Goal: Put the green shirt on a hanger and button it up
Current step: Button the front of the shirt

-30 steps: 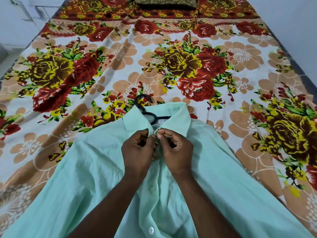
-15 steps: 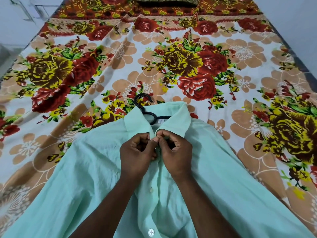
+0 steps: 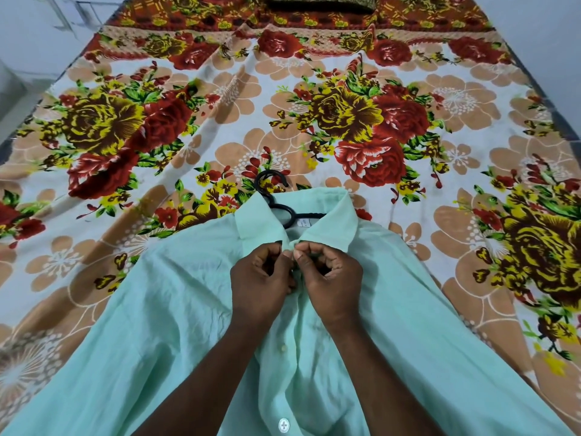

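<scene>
A pale green shirt [image 3: 176,313] lies front up on the bed, collar pointing away from me. A black hanger [image 3: 272,196] sits inside it; only its hook and part of the neck show above the collar. My left hand [image 3: 261,281] and my right hand [image 3: 330,278] meet just below the collar, each pinching one edge of the shirt's front placket between thumb and fingers. The top button is hidden under my fingertips. Two white buttons [image 3: 284,424] show lower down the placket.
The bed is covered by a floral sheet [image 3: 361,127] in red, yellow and tan. A dark patterned pillow [image 3: 317,0] lies at the far end. White walls border the bed on the left and right.
Both hands stay at the collar; fingers have shifted slightly as they work the placket edges together. The shirt and hanger have barely moved.
</scene>
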